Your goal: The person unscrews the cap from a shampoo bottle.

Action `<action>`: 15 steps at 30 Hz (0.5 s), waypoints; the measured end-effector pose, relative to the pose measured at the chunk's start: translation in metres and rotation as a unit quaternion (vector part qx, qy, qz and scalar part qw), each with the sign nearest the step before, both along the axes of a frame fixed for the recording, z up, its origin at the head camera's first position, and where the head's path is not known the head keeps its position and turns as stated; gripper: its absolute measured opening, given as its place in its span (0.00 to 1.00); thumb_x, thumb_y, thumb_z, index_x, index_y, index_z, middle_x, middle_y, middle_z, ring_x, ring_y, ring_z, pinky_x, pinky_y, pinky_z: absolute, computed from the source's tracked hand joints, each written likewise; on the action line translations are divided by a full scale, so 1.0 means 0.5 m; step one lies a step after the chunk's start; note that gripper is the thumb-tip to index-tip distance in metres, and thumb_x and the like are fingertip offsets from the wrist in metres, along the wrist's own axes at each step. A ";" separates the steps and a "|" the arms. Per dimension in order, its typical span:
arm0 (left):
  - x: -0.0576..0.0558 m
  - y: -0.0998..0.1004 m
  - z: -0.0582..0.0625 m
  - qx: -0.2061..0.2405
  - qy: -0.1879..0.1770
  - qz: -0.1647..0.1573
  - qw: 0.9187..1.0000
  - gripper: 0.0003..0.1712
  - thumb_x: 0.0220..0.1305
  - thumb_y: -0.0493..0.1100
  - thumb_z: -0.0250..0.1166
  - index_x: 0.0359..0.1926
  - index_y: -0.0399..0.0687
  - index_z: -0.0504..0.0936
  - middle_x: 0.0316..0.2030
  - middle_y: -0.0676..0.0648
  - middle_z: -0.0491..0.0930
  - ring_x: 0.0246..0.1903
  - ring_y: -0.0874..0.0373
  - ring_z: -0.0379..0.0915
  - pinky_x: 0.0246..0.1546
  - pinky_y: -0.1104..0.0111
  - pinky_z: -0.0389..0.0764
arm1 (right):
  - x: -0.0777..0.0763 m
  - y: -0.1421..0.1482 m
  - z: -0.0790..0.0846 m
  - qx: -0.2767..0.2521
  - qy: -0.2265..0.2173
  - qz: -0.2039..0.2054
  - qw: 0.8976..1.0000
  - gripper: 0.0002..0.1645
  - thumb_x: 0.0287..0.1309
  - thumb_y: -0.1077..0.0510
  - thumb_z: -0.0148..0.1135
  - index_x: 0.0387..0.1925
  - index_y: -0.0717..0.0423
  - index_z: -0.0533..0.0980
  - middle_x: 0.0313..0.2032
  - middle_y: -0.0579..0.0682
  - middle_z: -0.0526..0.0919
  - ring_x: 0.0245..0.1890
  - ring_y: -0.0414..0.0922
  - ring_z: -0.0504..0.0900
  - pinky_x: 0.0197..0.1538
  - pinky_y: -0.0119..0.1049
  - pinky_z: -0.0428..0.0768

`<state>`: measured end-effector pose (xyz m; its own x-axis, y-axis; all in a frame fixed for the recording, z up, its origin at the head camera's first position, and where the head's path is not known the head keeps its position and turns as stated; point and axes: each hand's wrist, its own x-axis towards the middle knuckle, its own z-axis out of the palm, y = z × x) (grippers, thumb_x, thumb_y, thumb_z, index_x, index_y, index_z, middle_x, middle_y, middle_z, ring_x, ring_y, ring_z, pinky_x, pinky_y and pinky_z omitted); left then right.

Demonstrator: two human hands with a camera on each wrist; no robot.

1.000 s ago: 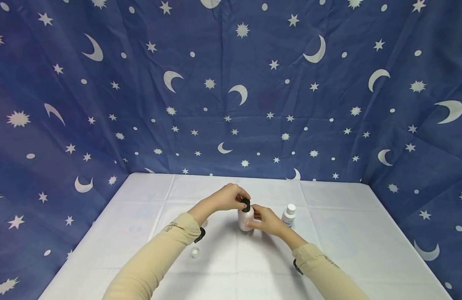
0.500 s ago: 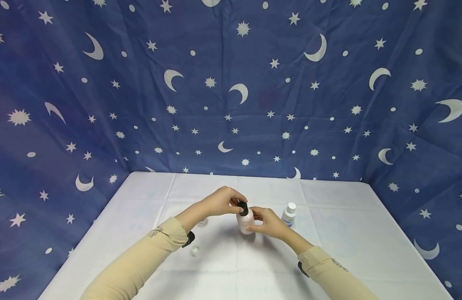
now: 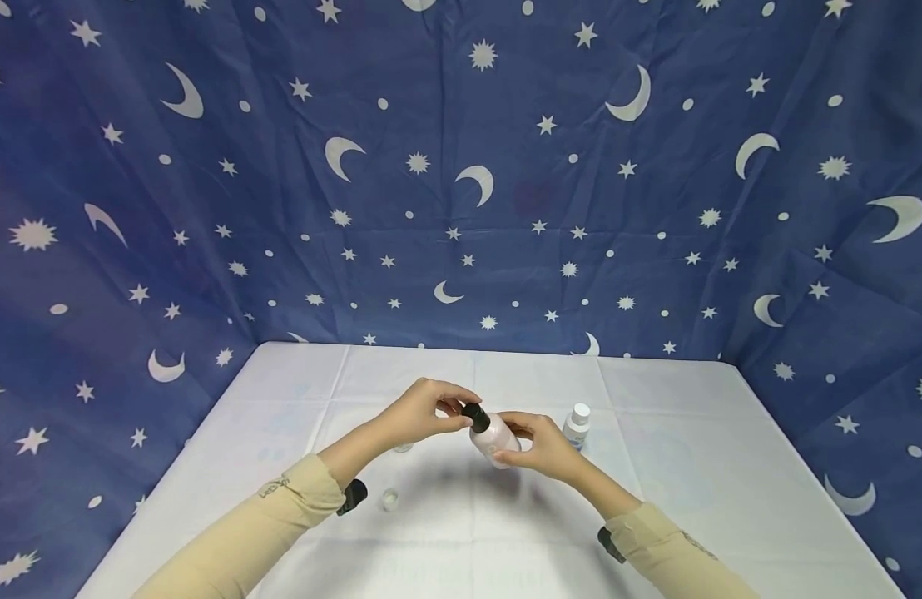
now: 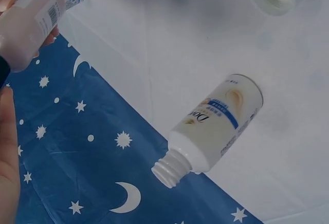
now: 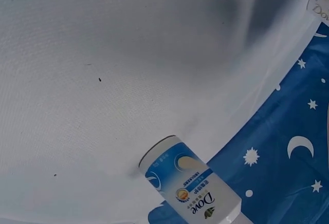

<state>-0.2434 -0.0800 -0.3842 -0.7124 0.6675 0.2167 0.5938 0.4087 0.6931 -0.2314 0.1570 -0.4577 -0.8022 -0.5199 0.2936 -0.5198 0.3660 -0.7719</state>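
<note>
A pale pink bottle [image 3: 495, 441] with a black cap [image 3: 476, 418] is tilted, its top leaning left. My right hand [image 3: 539, 448] grips the bottle's body from the right. My left hand [image 3: 423, 410] pinches the black cap between thumb and fingers. In the left wrist view, the pink bottle [image 4: 31, 29] shows a barcode, and part of the left hand [image 4: 8, 167] is at the left edge. Only a sliver of black shows there. Whether the cap is still seated on the neck, I cannot tell. The right wrist view barely shows the hand.
Right of the hands stands a white-capped Dove bottle [image 3: 577, 428], its label clear in the right wrist view. An uncapped Dove bottle [image 4: 218, 118] stands near the left forearm, mostly hidden in the head view. A small white cap [image 3: 389, 499] lies on the white-covered table [image 3: 701, 466].
The pink bottle has gone from upright to tilted, top toward the left. My left hand moved left and slightly down with the cap; the right hand still grips the body.
</note>
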 end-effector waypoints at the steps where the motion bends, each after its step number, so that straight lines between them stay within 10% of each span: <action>1: 0.003 -0.001 0.000 0.006 -0.004 0.003 1.000 0.18 0.57 0.33 0.66 0.50 0.35 0.80 0.44 0.41 0.84 0.37 0.58 0.81 0.41 0.79 0.80 | 0.001 0.001 0.002 0.001 0.002 0.001 1.000 0.29 0.49 0.60 0.71 0.52 0.70 0.74 0.49 0.64 0.80 0.49 0.57 0.80 0.54 0.42 0.80; 15: 0.022 -0.006 -0.001 -0.006 0.040 -0.019 0.999 0.20 0.53 0.38 0.71 0.49 0.42 0.82 0.45 0.47 0.84 0.40 0.59 0.80 0.44 0.76 0.80 | 0.025 0.011 0.021 0.043 0.034 0.018 0.998 0.28 0.45 0.59 0.73 0.50 0.63 0.78 0.46 0.56 0.84 0.45 0.44 0.81 0.51 0.38 0.82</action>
<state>-0.2322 -0.0832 -0.3848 -0.6669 0.6970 0.2634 0.6624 0.3927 0.6380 -0.2191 0.1626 -0.4470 -0.7621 -0.5737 0.3000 -0.5844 0.4102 -0.7001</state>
